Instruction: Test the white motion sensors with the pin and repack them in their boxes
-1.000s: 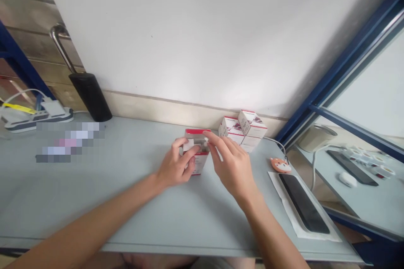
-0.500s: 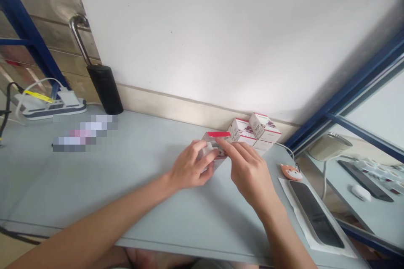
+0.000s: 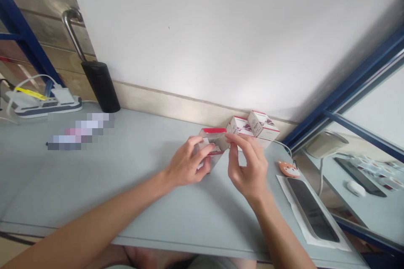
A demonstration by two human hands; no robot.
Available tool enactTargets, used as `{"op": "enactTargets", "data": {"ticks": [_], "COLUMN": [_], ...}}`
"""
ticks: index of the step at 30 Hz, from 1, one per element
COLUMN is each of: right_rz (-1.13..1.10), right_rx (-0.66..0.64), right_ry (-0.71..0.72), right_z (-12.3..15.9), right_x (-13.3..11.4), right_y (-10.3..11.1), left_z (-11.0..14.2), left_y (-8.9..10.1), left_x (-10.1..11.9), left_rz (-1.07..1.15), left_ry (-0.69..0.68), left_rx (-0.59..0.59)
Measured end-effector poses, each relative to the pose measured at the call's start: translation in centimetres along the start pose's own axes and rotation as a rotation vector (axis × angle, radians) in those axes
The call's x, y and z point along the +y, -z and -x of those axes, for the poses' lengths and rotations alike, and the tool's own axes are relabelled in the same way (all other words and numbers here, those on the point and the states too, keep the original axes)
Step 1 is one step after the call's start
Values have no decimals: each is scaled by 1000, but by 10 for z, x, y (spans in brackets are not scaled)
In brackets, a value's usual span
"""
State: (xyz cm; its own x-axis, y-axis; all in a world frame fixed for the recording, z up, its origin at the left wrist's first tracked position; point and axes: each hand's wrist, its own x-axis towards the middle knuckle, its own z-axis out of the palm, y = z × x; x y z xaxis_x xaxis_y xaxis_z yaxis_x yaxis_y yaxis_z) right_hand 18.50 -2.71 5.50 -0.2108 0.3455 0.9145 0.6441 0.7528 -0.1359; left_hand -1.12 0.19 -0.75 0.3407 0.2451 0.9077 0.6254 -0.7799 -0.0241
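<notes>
Over the middle of the desk, a small white and red cardboard box has its top open, and a red-edged flap stands up at its far side. My left hand is wrapped round the box from the left, with fingers across its opening. At the box's right side, my right hand pinches a pale side flap between thumb and forefinger. What lies inside the box is mostly hidden by my fingers. Similar closed boxes are stacked just behind, against the wall.
A smartphone lies on white paper at the right, below an orange animal-face case. On the left are a black cylinder, a power strip with cables and a blurred-out item. A blue-framed mirror or window borders the right.
My right hand has gone from a forefinger stretched over the box top to a pinch at its right flap. The view has shifted slightly; my left hand keeps its hold.
</notes>
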Motion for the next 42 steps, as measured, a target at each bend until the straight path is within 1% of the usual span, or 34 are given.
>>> {"op": "enactTargets", "data": {"ticks": [4,12,15,20,24,29,35,37,40,42], "right_rz": [25,36,0,-121,-188,-219,-257,-302,-345,-348], "right_rx": [114,199,156,5,-52,-45,35,26,-39,-37], "right_ry": [-12,-126,-225,-447,-520,-526,-502,-470,-429,-433], "right_z": [0,0,1,6,11,12,14,15,17,17], "right_x": [2,-1,0,2,3,2,1,1,1,0], "right_y": [-2,-4,-6,-12,-16,-19,-22,-23,-28,-30], "left_z": [-2,-2,-2,-2,-1,1,5,7,8,7], "left_y": [0,0,0,0,-1,-2,-4,-5,-5,-5], "left_x": [0,1,1,0,0,-2,-7,-9,-12,-13], "left_rz": [-16,-9,1,-2,-2,-18,-5,5,19,27], "left_ry": [-18,-15,-33,-63,-55,-67,-48,-40,-26,-11], "left_rx": [13,18,43,50,42,54,40,33,25,17]}}
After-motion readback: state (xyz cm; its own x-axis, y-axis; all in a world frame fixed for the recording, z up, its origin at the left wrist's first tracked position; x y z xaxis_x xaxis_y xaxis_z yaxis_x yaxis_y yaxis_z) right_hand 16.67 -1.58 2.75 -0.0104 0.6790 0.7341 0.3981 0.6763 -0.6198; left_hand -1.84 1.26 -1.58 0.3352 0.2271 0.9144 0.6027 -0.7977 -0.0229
